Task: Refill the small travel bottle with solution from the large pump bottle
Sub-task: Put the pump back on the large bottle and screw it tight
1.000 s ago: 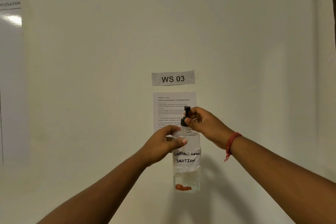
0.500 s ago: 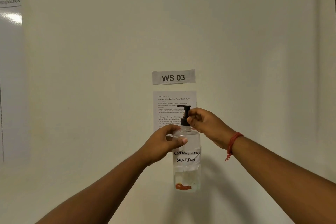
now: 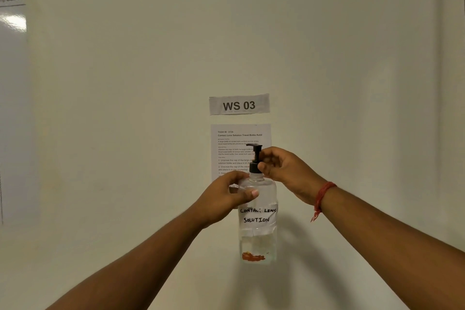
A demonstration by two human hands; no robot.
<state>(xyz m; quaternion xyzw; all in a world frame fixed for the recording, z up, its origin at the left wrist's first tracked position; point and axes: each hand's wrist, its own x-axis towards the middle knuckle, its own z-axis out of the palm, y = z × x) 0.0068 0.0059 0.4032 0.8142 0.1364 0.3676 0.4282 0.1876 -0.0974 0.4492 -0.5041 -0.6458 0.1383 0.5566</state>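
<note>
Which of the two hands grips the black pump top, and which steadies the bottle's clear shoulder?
The right hand, with the red wrist thread, grips the pump top. The left hand holds the bottle at its shoulder.

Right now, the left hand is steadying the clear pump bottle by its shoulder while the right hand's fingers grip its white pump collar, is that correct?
Nearly: the pump collar is black, not white, as the head view shows. The rest holds: the left hand steadies the clear pump bottle at its shoulder and the right hand grips the collar.
</note>
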